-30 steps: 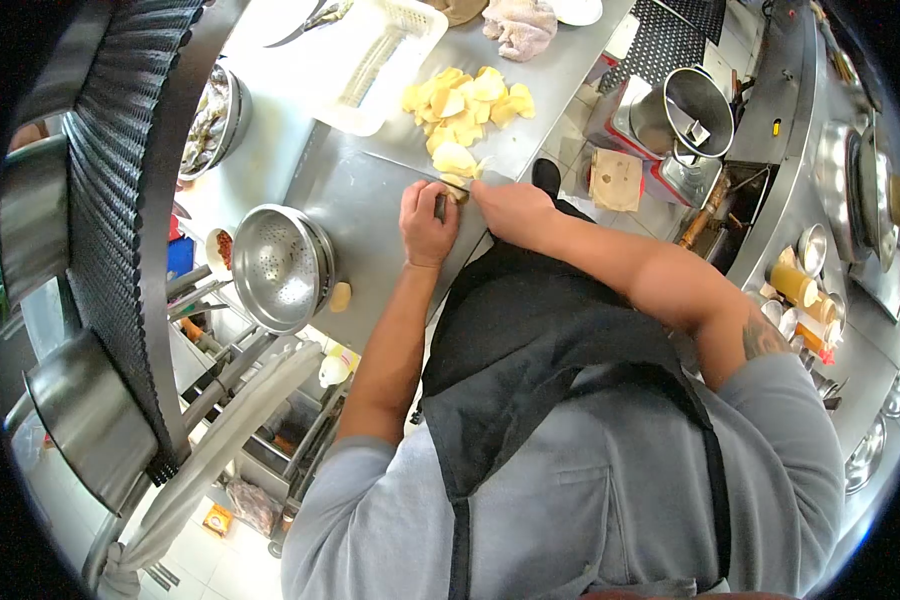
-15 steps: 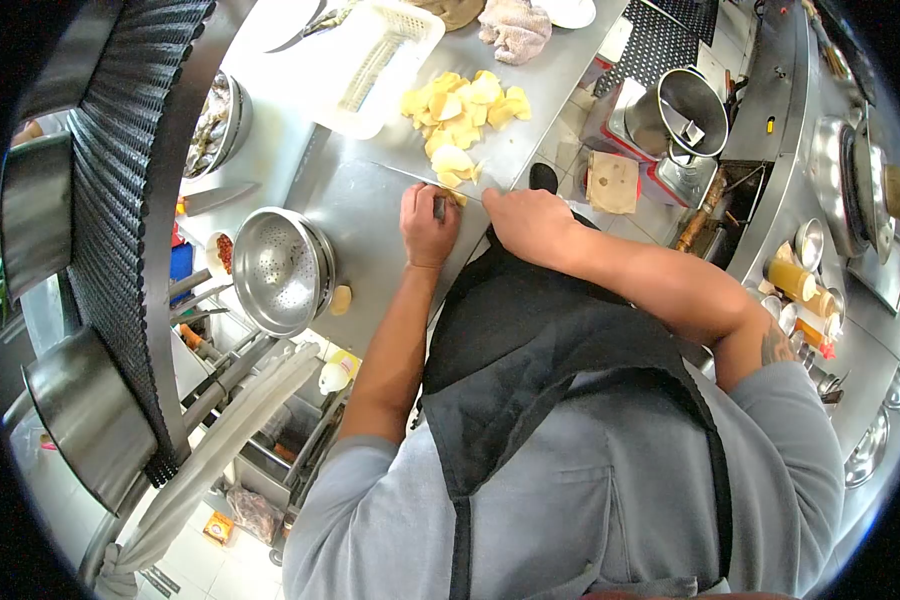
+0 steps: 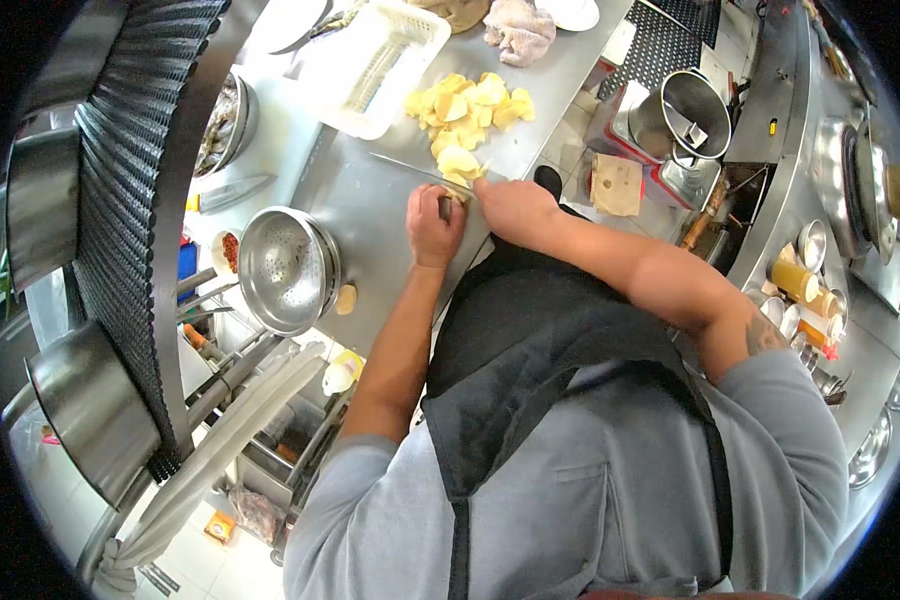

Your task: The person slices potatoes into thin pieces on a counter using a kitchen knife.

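Note:
My left hand (image 3: pixel 436 228) is closed over the metal worktop (image 3: pixel 375 215), its bent fingers pressing down on a yellow piece of potato (image 3: pixel 454 196) that they mostly cover. Just to the right, my right hand (image 3: pixel 518 212) is closed around a knife (image 3: pixel 464 189). Only a thin strip of the blade shows beside the left fingertips, and the handle is hidden in the fist. Beyond both hands spreads a loose pile of yellow potato slices (image 3: pixel 467 108), some lying close to the blade. One single slice (image 3: pixel 346 299) rests apart, near the colander.
A perforated colander (image 3: pixel 282 270) sits in a metal bowl on the left. A white plastic basket (image 3: pixel 374 118) stands behind, with a plucked bird (image 3: pixel 519 32) farther back. Another knife (image 3: pixel 232 193) lies at left. A large pot (image 3: pixel 682 112) is at right.
My right hand has moved slightly left, toward the left hand, with the elbow shifting the same way. The left hand keeps its place over the potato. The view has shifted slightly.

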Demonstrator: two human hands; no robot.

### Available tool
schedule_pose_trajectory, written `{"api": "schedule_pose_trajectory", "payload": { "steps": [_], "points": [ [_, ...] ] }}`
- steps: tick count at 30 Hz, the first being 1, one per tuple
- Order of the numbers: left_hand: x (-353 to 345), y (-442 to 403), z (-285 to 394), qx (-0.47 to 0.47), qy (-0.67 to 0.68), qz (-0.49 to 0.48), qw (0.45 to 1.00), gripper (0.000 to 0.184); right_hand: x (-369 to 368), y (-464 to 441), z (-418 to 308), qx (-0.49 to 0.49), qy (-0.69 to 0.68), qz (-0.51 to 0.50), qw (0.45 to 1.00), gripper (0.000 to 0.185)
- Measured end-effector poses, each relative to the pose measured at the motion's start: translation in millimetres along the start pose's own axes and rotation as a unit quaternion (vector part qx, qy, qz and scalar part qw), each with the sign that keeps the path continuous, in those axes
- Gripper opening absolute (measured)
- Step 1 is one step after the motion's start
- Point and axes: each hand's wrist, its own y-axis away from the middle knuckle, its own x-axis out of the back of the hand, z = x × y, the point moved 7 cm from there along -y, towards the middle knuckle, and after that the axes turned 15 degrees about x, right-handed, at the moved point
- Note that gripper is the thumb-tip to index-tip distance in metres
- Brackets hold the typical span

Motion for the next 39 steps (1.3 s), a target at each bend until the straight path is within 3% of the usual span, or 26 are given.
{"api": "schedule_pose_trajectory", "payload": {
  "steps": [9,24,30,39],
  "points": [
    [-3,2,-1,0.002,-0.002,0.001,1.000,0.017,26,33,-22,-0.004,0.030,-0.012,0.999,0.016],
    [-2,4,0,-0.009,-0.013,0.003,1.000,0.022,-19,-3,7,-0.010,-0.015,-0.029,0.999,0.021],
    [-1,6,1,-0.021,-0.020,0.015,0.999,0.023,22,14,-17,0.001,0.007,-0.027,1.000,0.020],
    [1,3,6,-0.025,-0.011,0.017,0.999,0.020,28,32,-26,-0.014,0.028,-0.018,0.999,0.019]
  ]
}}
